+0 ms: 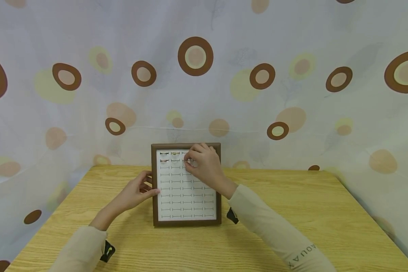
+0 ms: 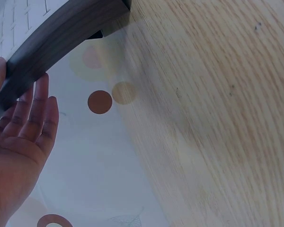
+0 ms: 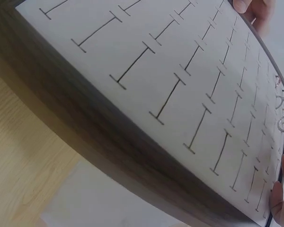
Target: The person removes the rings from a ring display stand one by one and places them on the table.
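Observation:
A ring display board [image 1: 187,199] with a brown frame and a white slotted face stands upright on the table. My left hand [image 1: 136,192] grips its left edge, thumb on the front; in the left wrist view the fingers [image 2: 40,106] reach behind the frame [image 2: 61,40]. High on the board, my right hand [image 1: 206,166] pinches a small ring [image 1: 187,161] at a second-row slot. Several rings [image 1: 175,153] sit in slots at the upper left. The right wrist view shows rings [image 3: 280,101] beside the right fingertips [image 3: 277,201], partly cut off by the picture's edge.
The wooden table [image 1: 292,219] extends to both sides and in front of the board. Behind it hangs a pale curtain [image 1: 204,98] with brown circles. Dark straps [image 1: 107,251] show at both sleeves.

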Demonstrator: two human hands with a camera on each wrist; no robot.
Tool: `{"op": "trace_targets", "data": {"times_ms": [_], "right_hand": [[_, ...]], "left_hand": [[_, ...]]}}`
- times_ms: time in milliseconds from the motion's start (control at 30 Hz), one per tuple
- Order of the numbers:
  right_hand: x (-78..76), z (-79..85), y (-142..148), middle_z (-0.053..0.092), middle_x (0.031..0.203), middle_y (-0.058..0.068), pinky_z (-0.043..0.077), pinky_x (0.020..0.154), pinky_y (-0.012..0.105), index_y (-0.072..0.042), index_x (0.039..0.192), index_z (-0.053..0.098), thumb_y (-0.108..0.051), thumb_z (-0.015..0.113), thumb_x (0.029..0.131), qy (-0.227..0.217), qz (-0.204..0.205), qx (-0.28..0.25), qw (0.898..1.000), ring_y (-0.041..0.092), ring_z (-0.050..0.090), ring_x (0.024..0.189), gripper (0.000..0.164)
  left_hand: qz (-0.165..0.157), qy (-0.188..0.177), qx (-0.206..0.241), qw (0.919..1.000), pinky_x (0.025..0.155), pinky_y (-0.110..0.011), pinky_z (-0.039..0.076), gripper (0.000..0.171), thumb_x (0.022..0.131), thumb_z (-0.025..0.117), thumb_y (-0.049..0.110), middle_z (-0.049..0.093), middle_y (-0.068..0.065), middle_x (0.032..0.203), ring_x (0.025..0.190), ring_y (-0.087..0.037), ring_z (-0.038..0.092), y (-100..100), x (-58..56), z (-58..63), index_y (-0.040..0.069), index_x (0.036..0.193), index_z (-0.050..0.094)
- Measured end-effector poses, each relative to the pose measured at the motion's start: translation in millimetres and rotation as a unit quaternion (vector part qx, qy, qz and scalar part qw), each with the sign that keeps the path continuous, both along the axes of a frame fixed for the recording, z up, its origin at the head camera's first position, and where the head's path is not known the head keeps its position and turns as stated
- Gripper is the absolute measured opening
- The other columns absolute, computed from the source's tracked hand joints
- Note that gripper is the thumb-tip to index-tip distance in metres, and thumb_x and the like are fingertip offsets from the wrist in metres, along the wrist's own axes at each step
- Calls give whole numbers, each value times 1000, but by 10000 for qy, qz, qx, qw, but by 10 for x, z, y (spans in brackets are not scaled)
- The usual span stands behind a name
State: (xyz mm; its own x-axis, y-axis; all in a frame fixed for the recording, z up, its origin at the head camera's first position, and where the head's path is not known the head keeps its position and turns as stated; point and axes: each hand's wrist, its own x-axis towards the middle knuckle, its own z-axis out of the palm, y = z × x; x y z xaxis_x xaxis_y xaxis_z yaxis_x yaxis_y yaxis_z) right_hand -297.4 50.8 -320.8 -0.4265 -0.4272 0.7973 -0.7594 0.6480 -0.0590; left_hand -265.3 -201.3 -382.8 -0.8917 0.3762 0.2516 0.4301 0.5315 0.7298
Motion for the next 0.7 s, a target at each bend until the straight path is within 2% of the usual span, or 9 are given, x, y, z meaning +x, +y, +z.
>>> {"op": "trace_targets", "data": {"times_ms": [200, 367, 700], "right_hand": [[22, 30, 13, 61, 81, -4, 32, 61, 24, -16, 76, 66, -13, 71, 74, -140, 188, -162, 9996, 13, 51, 77, 6], [42, 63, 70, 61, 80, -2, 36, 63, 26, -15, 75, 66, -12, 72, 73, -84, 248, -180, 9995, 14, 53, 78, 6], [71, 84, 342, 61, 80, 0, 43, 66, 28, -12, 75, 67, -11, 71, 73, -277, 317, -231, 9988, 16, 52, 78, 5]], "left_hand": [[-7, -13, 4, 10000, 74, -29, 51, 55, 86, 65, 22, 57, -18, 108, 87, -21, 63, 0, -2, -1, -2, 126, 38], [4, -18, 31, 10000, 73, -30, 51, 55, 86, 65, 19, 56, -18, 108, 87, -22, 63, 0, 6, 5, -2, 128, 37], [-1, -26, 17, 10000, 74, -29, 51, 55, 86, 65, 23, 57, -18, 109, 87, -21, 63, -4, -9, -5, -2, 127, 38]]}}
